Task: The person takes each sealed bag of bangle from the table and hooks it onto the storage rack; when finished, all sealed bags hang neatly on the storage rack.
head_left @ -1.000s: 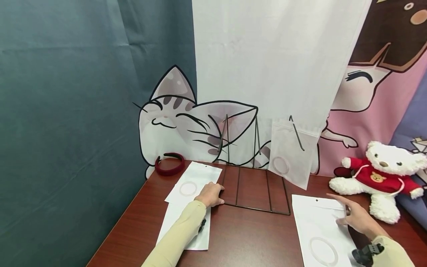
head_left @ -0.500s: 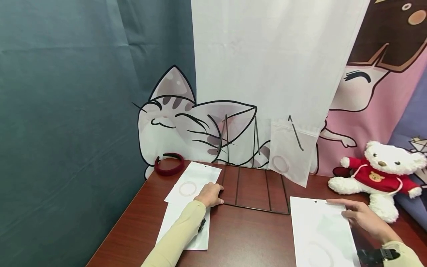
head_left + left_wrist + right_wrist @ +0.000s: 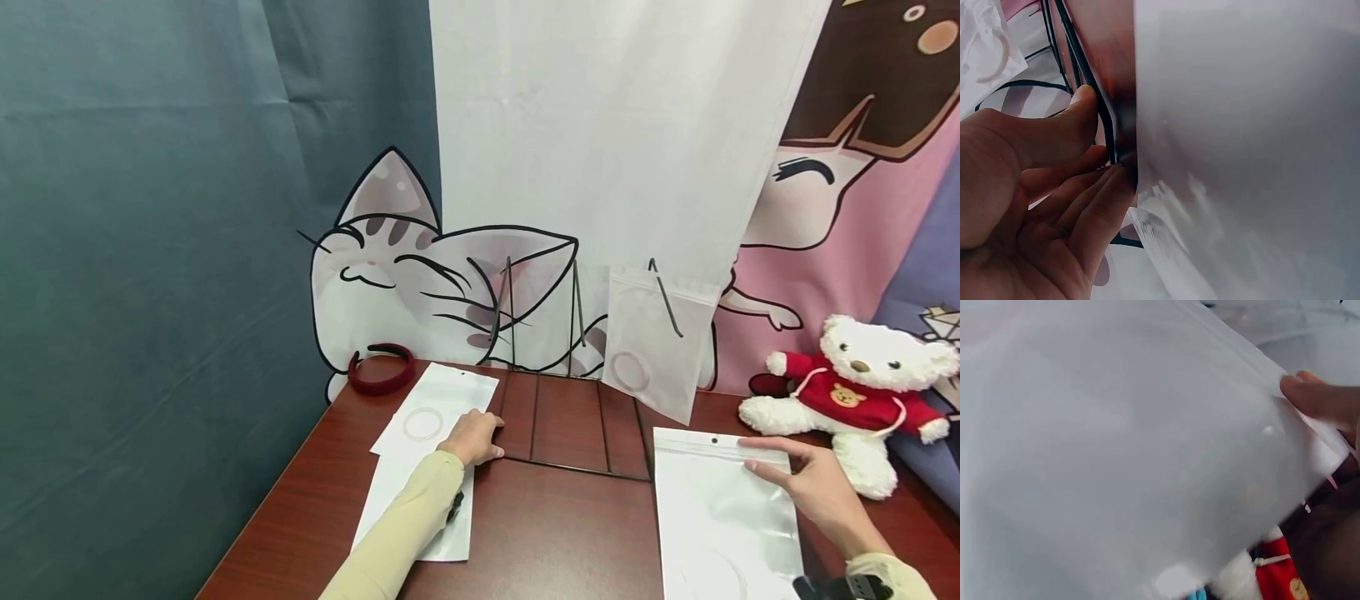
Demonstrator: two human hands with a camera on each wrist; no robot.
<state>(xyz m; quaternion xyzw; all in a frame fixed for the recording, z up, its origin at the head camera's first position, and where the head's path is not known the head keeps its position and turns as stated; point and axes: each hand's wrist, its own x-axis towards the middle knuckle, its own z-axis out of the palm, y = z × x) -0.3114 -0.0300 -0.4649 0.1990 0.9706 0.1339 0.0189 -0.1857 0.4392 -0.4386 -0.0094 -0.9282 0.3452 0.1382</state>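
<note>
My left hand (image 3: pixel 471 439) grips the left side of a black wire display rack (image 3: pixel 651 480); in the left wrist view its thumb and fingers close round the dark wire (image 3: pixel 1109 128). At the right, my right hand (image 3: pixel 817 487) pinches the top right corner of a white zip bag (image 3: pixel 720 492), which has a punched hole near its top edge. A faint ring shows inside this bag. Another zip bag (image 3: pixel 663 342) with a ring in it hangs from the rack's right hook. The right wrist view is largely filled by the held bag (image 3: pixel 1135 444).
Overlapping white zip bags (image 3: pixel 450 392) lie left of the rack, partly under my left forearm. A dark red headband (image 3: pixel 382 385) sits at the back left. A white teddy bear (image 3: pixel 862 367) in a red hoodie leans at the right. A printed curtain (image 3: pixel 600 125) stands behind the table.
My right hand has taken hold of the bag's top corner, and the bag's top edge now sits slightly higher with its seal strip visible. The left hand stays on the rack.
</note>
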